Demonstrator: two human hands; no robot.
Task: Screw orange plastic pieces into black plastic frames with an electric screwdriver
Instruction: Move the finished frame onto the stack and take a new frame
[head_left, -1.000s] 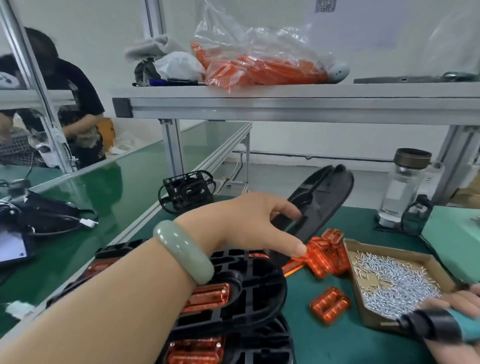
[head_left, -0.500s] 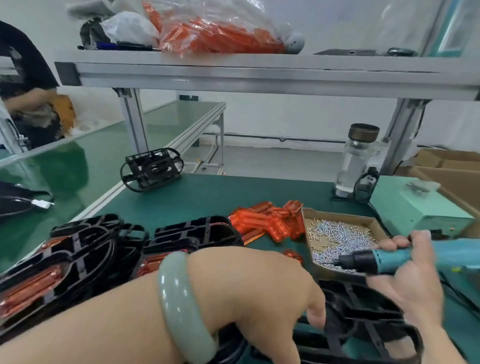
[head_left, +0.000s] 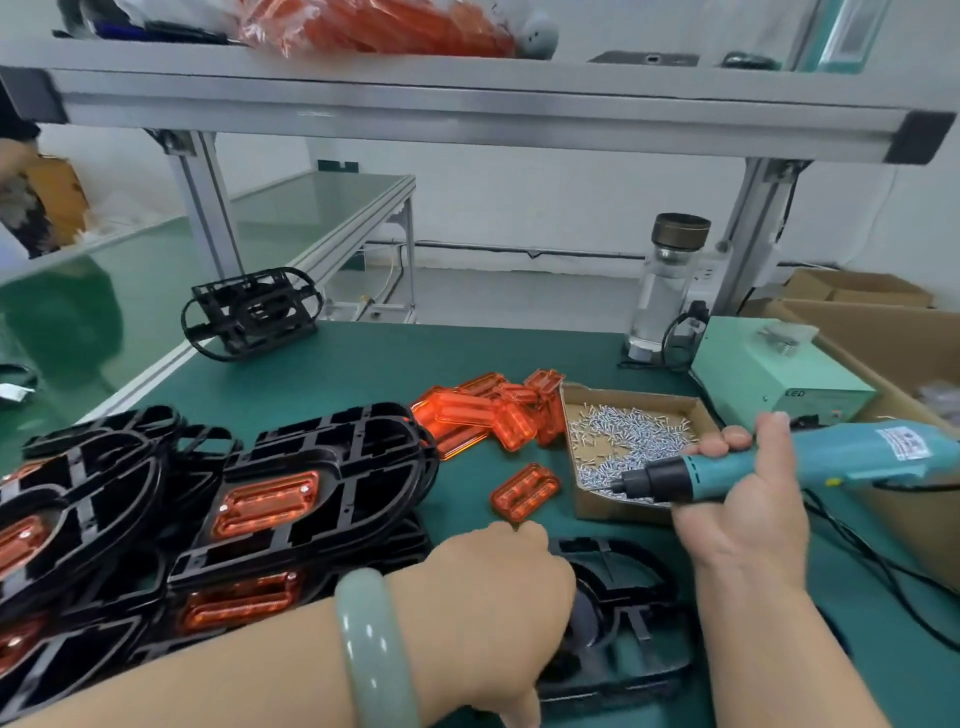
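An empty black frame lies flat on the green mat at the near edge. My left hand grips its left end, fingers curled over it. My right hand holds the teal electric screwdriver; its black tip points left, over the near corner of the cardboard screw box. One loose orange piece lies just beyond my left hand. More orange pieces are piled behind it. To the left sit stacked black frames with orange pieces screwed in.
A pale green power box and a glass bottle stand at the back right. The screwdriver's cable trails over the mat at right. Another black part sits at the back left. An aluminium shelf hangs overhead, and cardboard boxes stand at right.
My left hand has brought the black frame from the back of the table down to the near edge. My right hand has lifted the screwdriver toward the screw box.
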